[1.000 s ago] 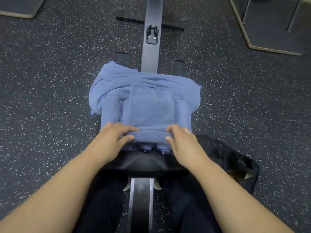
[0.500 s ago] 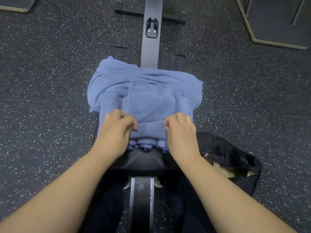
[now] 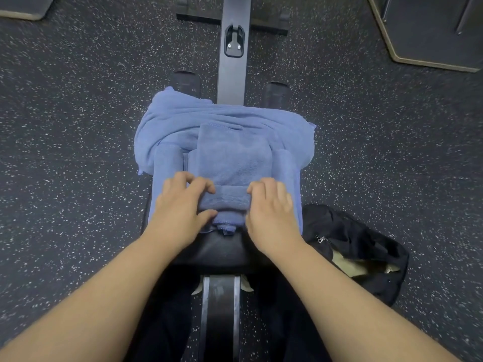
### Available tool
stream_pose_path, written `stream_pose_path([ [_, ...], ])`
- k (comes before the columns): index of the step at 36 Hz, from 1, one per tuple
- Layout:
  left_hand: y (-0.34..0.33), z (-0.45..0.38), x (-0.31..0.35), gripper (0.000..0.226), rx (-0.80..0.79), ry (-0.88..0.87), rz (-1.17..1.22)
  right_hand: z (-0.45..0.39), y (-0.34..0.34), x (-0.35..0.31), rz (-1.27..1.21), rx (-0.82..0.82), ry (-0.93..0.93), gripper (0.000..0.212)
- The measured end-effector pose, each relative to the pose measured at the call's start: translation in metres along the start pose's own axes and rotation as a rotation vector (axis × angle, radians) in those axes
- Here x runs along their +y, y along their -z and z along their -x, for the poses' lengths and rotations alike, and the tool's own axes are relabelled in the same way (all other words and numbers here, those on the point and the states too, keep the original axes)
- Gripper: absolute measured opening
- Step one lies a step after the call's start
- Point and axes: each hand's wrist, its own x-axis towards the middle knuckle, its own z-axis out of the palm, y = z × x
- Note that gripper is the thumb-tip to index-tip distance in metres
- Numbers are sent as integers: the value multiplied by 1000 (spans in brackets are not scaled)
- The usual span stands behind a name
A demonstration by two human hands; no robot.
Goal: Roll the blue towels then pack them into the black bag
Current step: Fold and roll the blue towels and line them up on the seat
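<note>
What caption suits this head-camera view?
Both hands roll a blue towel on a bench; black bag beside.

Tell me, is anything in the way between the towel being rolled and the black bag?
Nothing visible is. Both hands, left and right, grip the towel roll on the bench. The bag lies on the floor just right of the bench, its mouth open, with only the right forearm near that path.

A dark rubber floor (image 3: 78, 152) flecked with white surrounds a black padded bench (image 3: 222, 252); beyond the bench, tan-edged mats (image 3: 431, 35) fill both far corners
</note>
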Motion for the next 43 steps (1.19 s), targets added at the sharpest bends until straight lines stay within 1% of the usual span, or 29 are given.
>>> stream_pose_path([
  [3, -1, -2, -1, 38, 5, 13, -4, 0, -1, 1, -1, -7, 23, 50],
  [6, -2, -4, 0, 35, 23, 26, -9, -2, 0, 1, -35, 10, 20, 35],
  [9, -2, -6, 1, 34, 46, 27, -9, -6, 1, 1, -76, 22, 10, 39],
  [13, -4, -9, 0, 34, 65, 33, -17, -10, -2, 5, -129, 19, -1, 27],
  [16, -7, -12, 1, 33, 80, 42, -27, -14, -4, 7, -129, 6, -12, 30],
  [18, -8, -14, 0, 34, 101, 39, -42, -17, -5, 7, -123, -5, -32, 28],
  [21, -12, -17, -2, 32, 160, -23, -64, -21, -6, 5, -90, -3, -67, 30],
  [24, -14, -18, -3, 47, 166, -49, -30, -24, -6, 3, -76, 7, -92, 21],
  [26, -13, -18, -4, 55, 167, -81, -5, -28, -5, 3, -75, -33, -98, 20],
  [27, -12, -18, -4, 54, 175, -109, 0, -29, -3, 3, -76, -73, -99, 23],
  [29, -8, -17, -4, 45, 192, -172, -1, -33, -1, 4, -53, -146, -97, 28],
  [32, -5, -16, -4, 30, 203, -277, -20, -40, 1, 6, -9, -192, -109, 34],
  [34, -6, -16, -3, 30, 199, -296, -44, -44, 1, 5, -11, -203, -121, 34],
  [36, -11, -15, 1, 38, 202, -262, -69, -45, 1, 4, -12, -207, -131, 32],
  [38, -19, -12, 6, 46, 196, -238, -128, -45, 0, 4, -34, -189, -146, 30],
  [40, -27, -11, 8, 52, 176, -223, -194, -45, -2, 2, -75, -126, -163, 27],
  [43, -33, -14, 6, 57, 155, -204, -269, -45, -2, -2, -168, 72, -148, 19],
])
